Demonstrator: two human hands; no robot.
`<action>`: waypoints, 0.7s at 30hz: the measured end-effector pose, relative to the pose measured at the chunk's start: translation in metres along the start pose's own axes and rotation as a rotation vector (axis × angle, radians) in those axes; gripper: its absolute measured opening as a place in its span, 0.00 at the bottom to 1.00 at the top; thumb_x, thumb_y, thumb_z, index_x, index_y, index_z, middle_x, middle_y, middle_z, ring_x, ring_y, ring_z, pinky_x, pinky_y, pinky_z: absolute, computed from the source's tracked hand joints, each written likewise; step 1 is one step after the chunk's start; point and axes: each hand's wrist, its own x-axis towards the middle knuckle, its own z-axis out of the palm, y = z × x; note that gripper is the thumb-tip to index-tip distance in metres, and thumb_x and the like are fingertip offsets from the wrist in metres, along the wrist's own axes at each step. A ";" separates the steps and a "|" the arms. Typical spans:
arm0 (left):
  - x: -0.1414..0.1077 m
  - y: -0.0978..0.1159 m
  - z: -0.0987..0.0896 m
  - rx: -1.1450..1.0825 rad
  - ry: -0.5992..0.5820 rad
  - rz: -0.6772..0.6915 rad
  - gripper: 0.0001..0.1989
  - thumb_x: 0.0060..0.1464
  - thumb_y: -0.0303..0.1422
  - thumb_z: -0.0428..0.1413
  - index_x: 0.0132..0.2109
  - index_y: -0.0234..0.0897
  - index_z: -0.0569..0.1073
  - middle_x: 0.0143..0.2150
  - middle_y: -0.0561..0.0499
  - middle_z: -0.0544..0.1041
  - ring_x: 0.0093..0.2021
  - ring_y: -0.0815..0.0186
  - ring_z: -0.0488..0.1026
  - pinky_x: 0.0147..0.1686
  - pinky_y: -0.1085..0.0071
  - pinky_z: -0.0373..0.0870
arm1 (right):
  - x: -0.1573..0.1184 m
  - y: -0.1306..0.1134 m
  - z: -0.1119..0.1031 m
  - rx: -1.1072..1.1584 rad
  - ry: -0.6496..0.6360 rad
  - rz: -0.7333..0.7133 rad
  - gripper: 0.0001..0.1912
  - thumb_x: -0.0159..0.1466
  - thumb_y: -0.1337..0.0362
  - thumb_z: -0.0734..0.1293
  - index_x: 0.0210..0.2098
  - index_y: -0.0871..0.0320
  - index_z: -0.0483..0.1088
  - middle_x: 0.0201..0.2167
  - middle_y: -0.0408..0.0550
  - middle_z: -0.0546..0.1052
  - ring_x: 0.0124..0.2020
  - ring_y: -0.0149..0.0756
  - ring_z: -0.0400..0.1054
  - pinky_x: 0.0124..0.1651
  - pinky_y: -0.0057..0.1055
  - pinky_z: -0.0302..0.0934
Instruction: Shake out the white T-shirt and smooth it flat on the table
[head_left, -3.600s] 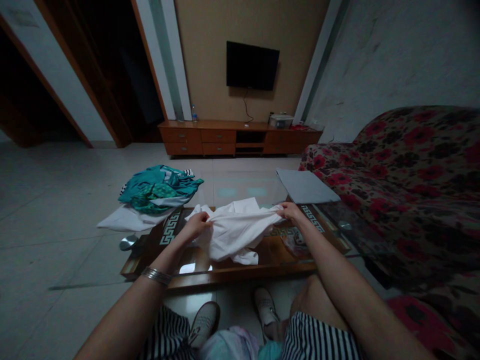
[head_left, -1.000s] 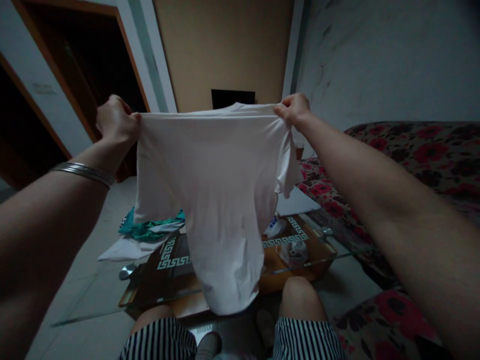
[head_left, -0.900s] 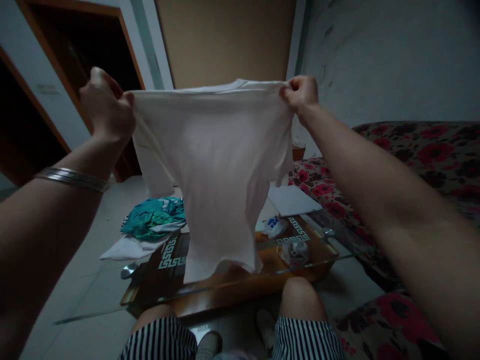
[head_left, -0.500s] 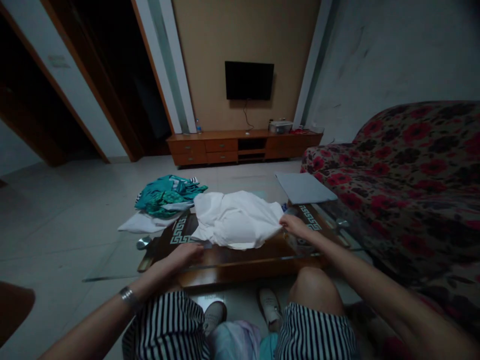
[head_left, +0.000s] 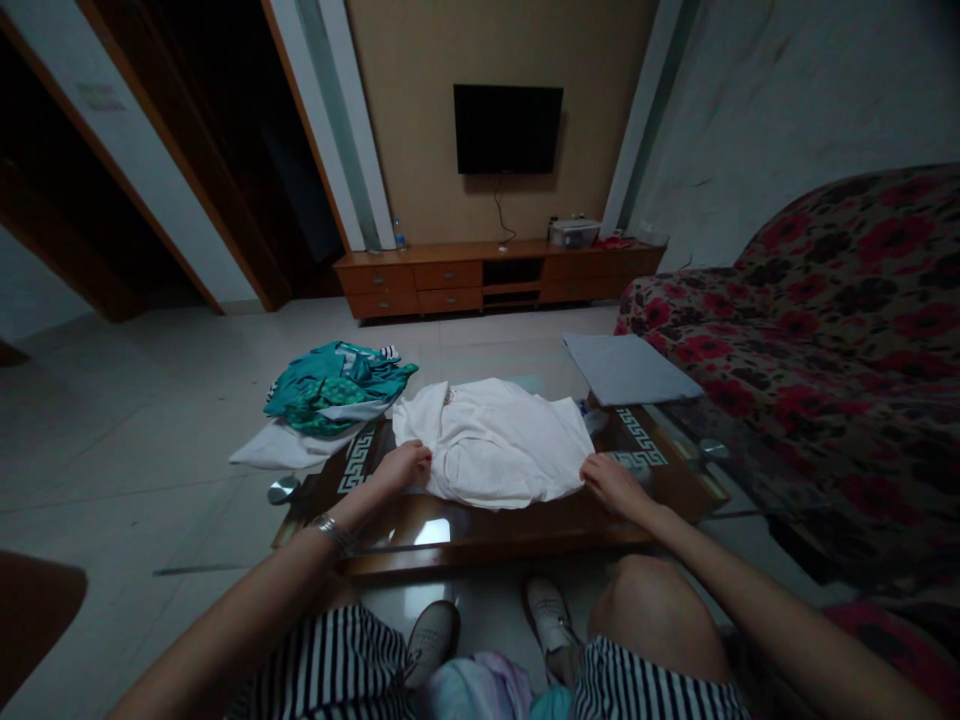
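Observation:
A white shirt (head_left: 499, 445) lies spread and wrinkled on the glass-topped coffee table (head_left: 480, 555) in front of me. At its near left edge my left hand (head_left: 409, 467) is closed on the fabric, a metal bracelet on that wrist. My right hand (head_left: 609, 482) pinches the shirt's near right corner. Between the two hands the cloth lies flat, with soft folds and a curved seam in its middle.
A heap of green clothes (head_left: 337, 385) rests on a white cloth (head_left: 281, 447) at the table's left. To the right lies a grey folded cloth or board (head_left: 630, 368). A flowered sofa (head_left: 840, 300) stands at the right. Beyond are a TV cabinet (head_left: 450, 285) and television (head_left: 508, 130).
My left hand has moved up and right and now grips the shirt's left side. My right hand has come slightly lower and farther right, and the shirt lies flatter and wider.

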 end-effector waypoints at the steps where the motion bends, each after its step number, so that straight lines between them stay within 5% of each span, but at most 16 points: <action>1: 0.006 -0.001 0.006 0.001 -0.005 0.003 0.09 0.52 0.24 0.50 0.37 0.35 0.74 0.41 0.43 0.74 0.41 0.60 0.70 0.39 0.70 0.63 | 0.001 -0.001 -0.002 -0.021 -0.002 -0.010 0.07 0.65 0.70 0.61 0.37 0.59 0.71 0.39 0.50 0.72 0.43 0.39 0.64 0.44 0.31 0.54; 7: 0.009 -0.018 0.015 -0.024 -0.032 -0.022 0.04 0.52 0.28 0.52 0.31 0.35 0.72 0.36 0.45 0.73 0.36 0.61 0.69 0.35 0.69 0.61 | 0.000 0.013 -0.012 -0.190 -0.046 0.079 0.08 0.63 0.73 0.61 0.35 0.60 0.71 0.38 0.52 0.73 0.43 0.41 0.64 0.42 0.33 0.52; 14: -0.052 -0.064 -0.003 -0.090 -0.124 -0.112 0.05 0.53 0.30 0.49 0.31 0.37 0.68 0.32 0.49 0.72 0.33 0.62 0.68 0.32 0.70 0.57 | -0.024 0.046 -0.011 -0.199 -0.027 0.121 0.09 0.65 0.72 0.59 0.35 0.60 0.71 0.38 0.53 0.73 0.42 0.40 0.64 0.42 0.32 0.52; 17: -0.062 -0.053 -0.013 -0.042 -0.052 -0.156 0.04 0.54 0.30 0.49 0.33 0.37 0.68 0.33 0.48 0.71 0.33 0.61 0.67 0.32 0.69 0.58 | -0.029 0.044 -0.009 -0.184 -0.043 0.091 0.10 0.64 0.74 0.59 0.39 0.59 0.70 0.39 0.52 0.73 0.43 0.40 0.64 0.42 0.31 0.52; 21: -0.045 -0.006 -0.022 -0.103 0.116 0.049 0.08 0.58 0.29 0.46 0.35 0.36 0.69 0.38 0.45 0.70 0.39 0.61 0.67 0.39 0.68 0.62 | -0.027 0.030 -0.010 -0.261 -0.047 0.104 0.13 0.63 0.76 0.58 0.40 0.59 0.71 0.40 0.53 0.73 0.42 0.40 0.64 0.42 0.31 0.52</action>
